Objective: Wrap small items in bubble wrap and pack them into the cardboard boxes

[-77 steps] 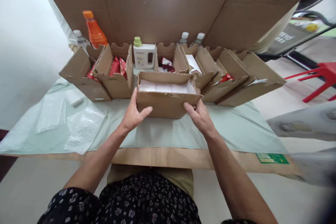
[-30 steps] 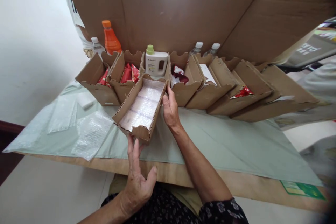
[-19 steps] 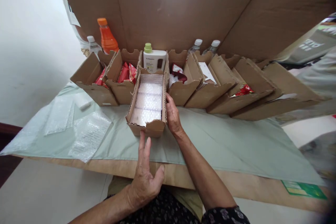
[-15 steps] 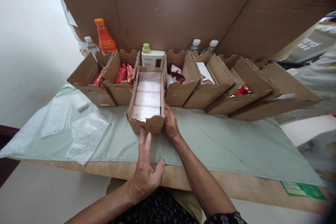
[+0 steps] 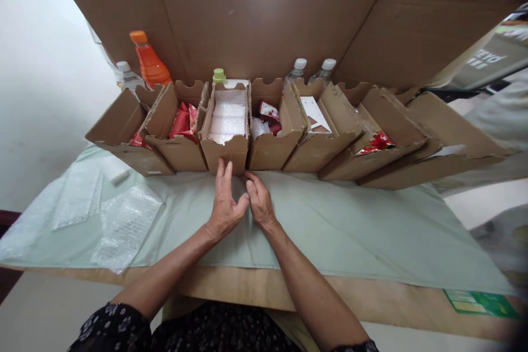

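Note:
A cardboard box (image 5: 225,158) stands in a row of similar boxes, with bubble-wrapped bundles (image 5: 229,112) stacked inside it. The fingertips of my left hand (image 5: 226,198) press flat on its front wall, fingers stretched out and thumb apart. By the box's lower right corner is my right hand (image 5: 259,198), its fingers extended and nothing visible in them. To the left is a box (image 5: 177,154) with red packets (image 5: 181,122); to the right, a box (image 5: 272,153) holds a dark red packet (image 5: 270,114).
Bubble-wrap sheets (image 5: 127,225) and a small white roll (image 5: 115,169) lie on the green cloth (image 5: 330,231) at left. Behind the boxes stand an orange bottle (image 5: 152,63), a green-capped container (image 5: 219,75) and clear bottles (image 5: 297,70). A large cardboard panel (image 5: 264,16) rises behind.
The box of bubble-wrapped bundles has slid back into the row, in front of the green-capped container. Both hands moved forward with it, and my right hand shifted from its side to its front corner.

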Tool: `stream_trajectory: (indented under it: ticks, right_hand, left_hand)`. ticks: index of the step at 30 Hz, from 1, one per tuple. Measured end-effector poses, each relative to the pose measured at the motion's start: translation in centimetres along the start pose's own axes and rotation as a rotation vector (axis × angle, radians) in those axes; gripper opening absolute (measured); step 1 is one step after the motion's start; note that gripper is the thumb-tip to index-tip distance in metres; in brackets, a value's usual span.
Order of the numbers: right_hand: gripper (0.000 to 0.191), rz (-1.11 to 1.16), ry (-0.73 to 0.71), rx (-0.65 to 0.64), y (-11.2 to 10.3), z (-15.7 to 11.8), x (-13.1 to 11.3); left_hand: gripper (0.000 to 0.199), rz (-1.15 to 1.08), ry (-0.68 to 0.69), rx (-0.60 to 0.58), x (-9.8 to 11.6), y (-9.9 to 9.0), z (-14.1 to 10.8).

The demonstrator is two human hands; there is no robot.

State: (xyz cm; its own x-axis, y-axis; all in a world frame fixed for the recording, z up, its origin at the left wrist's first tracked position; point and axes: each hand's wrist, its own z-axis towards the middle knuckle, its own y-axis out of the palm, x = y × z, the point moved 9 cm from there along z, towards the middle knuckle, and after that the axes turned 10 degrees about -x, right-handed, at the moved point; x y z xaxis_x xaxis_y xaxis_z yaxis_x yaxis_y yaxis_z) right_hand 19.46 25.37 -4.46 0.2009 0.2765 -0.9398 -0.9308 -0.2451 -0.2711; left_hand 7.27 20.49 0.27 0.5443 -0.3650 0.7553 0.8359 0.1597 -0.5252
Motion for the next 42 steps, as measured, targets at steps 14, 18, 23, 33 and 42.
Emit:
stream_trajectory:
  ticks: [14, 18, 23, 33, 42]
  right_hand:
    - [0.058, 0.009, 0.066, 0.006, 0.0, 0.2, 1.6]
    - [0.049, -0.004, 0.060, -0.007, 0.2, 0.5, 1.9]
    - [0.038, -0.032, 0.014, -0.016, 1.6, 0.8, -1.6]
    - [0.049, -0.302, -0.154, -0.227, 9.3, 11.2, -14.8]
    - [0.021, -0.090, -0.100, -0.251, 10.4, 8.2, -15.8]
  left_hand:
    - [0.064, 0.174, -0.021, -0.398, -0.3, 3.1, -9.2]
    - [0.054, 0.201, 0.007, -0.497, 2.5, 3.4, -13.4]
    - [0.044, 0.010, 0.003, -0.432, 2.7, 2.2, -13.2]
    - [0.031, -0.067, 0.021, -0.104, 1.5, -2.5, -14.3]
    - [0.047, 0.042, -0.409, 0.294, -7.2, -14.6, -17.6]
